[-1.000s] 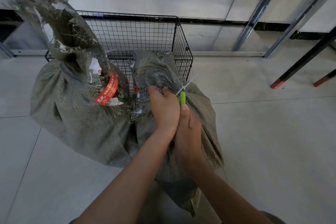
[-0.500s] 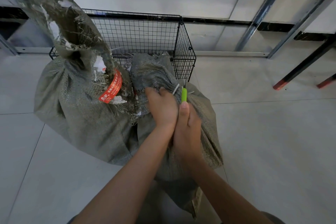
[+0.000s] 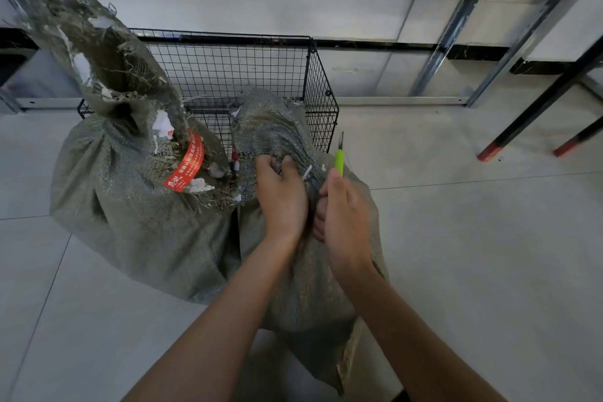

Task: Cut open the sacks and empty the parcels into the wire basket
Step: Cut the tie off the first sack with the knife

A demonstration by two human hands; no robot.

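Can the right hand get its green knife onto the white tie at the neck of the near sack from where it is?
Probably yes. The right hand holds the green knife just right of the white tie, nothing between; the left hand grips the sack neck beside it.

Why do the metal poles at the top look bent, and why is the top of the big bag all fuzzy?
Head view: the wide lens bends straight things near the edges, so the metal poles lean and curve; the frayed top of the left sack is smeared by motion blur; the middle is sharper, where the left hand grips the right sack and the right hand holds the green knife.
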